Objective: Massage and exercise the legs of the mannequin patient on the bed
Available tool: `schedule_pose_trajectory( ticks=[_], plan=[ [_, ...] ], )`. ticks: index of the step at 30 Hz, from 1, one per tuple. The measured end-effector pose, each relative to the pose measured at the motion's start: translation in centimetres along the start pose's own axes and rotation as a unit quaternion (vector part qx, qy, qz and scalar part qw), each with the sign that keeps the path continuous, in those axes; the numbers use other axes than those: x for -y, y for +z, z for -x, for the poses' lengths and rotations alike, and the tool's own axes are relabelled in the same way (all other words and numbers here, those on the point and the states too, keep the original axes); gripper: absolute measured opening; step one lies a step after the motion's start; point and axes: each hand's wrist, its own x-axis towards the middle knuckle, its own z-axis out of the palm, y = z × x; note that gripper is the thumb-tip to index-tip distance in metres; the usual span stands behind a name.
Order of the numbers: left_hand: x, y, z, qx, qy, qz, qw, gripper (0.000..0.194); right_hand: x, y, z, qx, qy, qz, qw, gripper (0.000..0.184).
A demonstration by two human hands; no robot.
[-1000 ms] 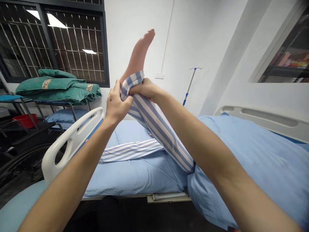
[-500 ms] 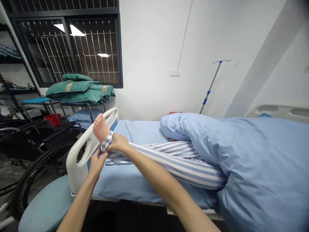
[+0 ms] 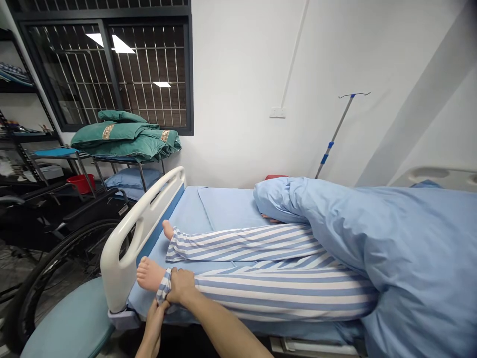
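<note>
Two legs in blue-and-white striped trousers (image 3: 283, 288) lie on the bed, the upper body hidden under a blue quilt (image 3: 410, 243). The bare near foot (image 3: 150, 274), smooth like a mannequin's, points up beside the footboard. Around the lower leg just above that foot, my right hand (image 3: 181, 287) is closed over the striped cloth. My left hand (image 3: 154, 318) is lower, its fingers closed at the trouser cuff (image 3: 164, 287), partly under the ankle. The far foot (image 3: 168, 229) sticks out of its trouser leg, resting on the sheet.
A white footboard (image 3: 112, 248) stands left of the feet. Beyond it are a teal stool seat (image 3: 70, 320), a wheelchair (image 3: 74, 253) and a rack with folded green bedding (image 3: 122, 141). An IV pole (image 3: 337, 132) rises behind the bed.
Both hands have brought the near leg down and toward me, from raised above the bed to beside the far leg. The far foot now shows. The view has shifted slightly.
</note>
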Motion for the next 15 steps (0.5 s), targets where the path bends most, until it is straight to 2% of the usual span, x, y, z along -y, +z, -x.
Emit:
schedule_pose_trajectory(
  ticks=[3,5,7,9,10,13,15],
  plan=[
    [-1.4,-0.4,0.3,0.037,-0.056,0.073,0.995,0.041,0.1,-1.0,0.2,-0.003,-0.005,0.005,1.0,0.076],
    [-3.1,-0.8,0.7,0.051,-0.059,0.128,0.989,0.047,0.2,-2.5,0.4,-0.016,-0.01,0.003,1.0,0.076],
    [-5.5,-1.0,1.5,0.064,-0.037,0.181,0.981,0.054,0.4,-5.0,0.9,-0.039,-0.023,-0.008,0.999,0.074],
    [-8.9,-1.0,2.6,0.077,0.008,0.225,0.971,0.059,0.4,-8.6,1.5,-0.064,-0.042,-0.029,0.997,0.071],
    [-11.0,-1.0,3.4,0.088,0.05,0.244,0.965,0.061,0.3,-10.8,1.9,-0.076,-0.05,-0.038,0.995,0.069],
    [-18.3,-0.6,6.4,0.102,0.168,0.254,0.947,0.061,-0.3,-18.6,3.8,-0.114,-0.062,-0.071,0.989,0.069],
    [-23.7,0.0,9.1,0.106,0.249,0.258,0.927,0.06,-1.4,-24.3,5.7,-0.149,-0.078,-0.109,0.98,0.063]
  ],
)
